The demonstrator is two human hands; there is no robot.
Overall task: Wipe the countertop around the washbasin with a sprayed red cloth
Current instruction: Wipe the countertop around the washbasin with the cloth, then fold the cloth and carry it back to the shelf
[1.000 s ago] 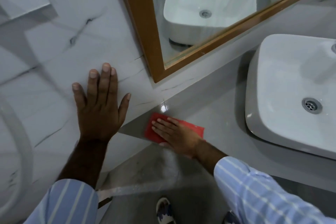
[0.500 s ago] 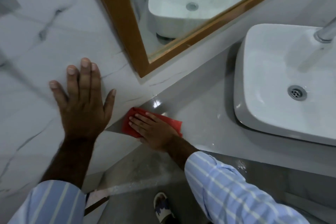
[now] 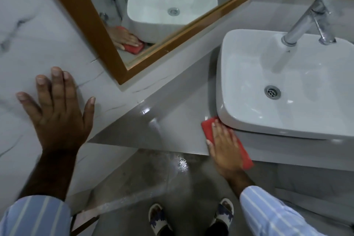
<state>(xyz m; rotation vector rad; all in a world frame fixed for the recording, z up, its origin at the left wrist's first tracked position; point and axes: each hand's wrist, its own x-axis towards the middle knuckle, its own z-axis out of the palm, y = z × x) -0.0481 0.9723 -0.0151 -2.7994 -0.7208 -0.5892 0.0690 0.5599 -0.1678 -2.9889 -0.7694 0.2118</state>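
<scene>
Head view showed the right hand (image 3: 224, 149) had slid the red cloth (image 3: 208, 130), pressed flat under open fingers, from the wall corner across the countertop (image 3: 172, 132) to the washbasin (image 3: 249, 120); that stretch looked wiped. The left hand (image 3: 57, 113) stayed spread on the wall (image 3: 28, 44).

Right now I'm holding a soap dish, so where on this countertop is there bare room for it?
The countertop is bare from its wall corner across to the washbasin, bordered behind by the ledge under the mirror. It is crowded at the basin's front corner, where the right hand presses the red cloth. The left hand rests on the marble wall.
</scene>
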